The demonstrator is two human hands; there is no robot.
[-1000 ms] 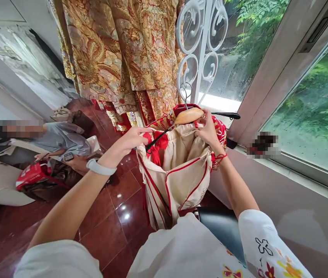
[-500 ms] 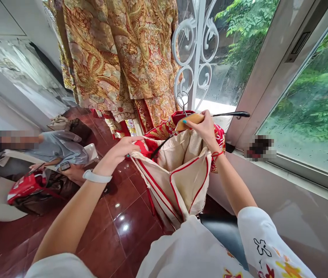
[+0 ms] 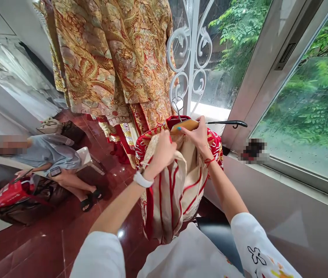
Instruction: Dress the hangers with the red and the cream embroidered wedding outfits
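A red embroidered jacket, its cream lining and red piping turned outward, hangs in front of me. Its black hanger has a metal hook and one bare arm sticking out to the right. My right hand pinches the tan piece below the hook, thumb on top. Closed on the jacket's lining near the neckline is my left hand; its fingertips are partly hidden. The hanger's left arm is covered by the jacket and hand.
Gold embroidered garments hang behind, beside a white scrolled metal frame. A window and its sill lie right. A seated person with a red bag is left. A black seat is close to me.
My left hand has moved right and inward, bringing the jacket's left side toward the hanger's middle. The hanger's left arm is now covered. My right hand keeps its hold.
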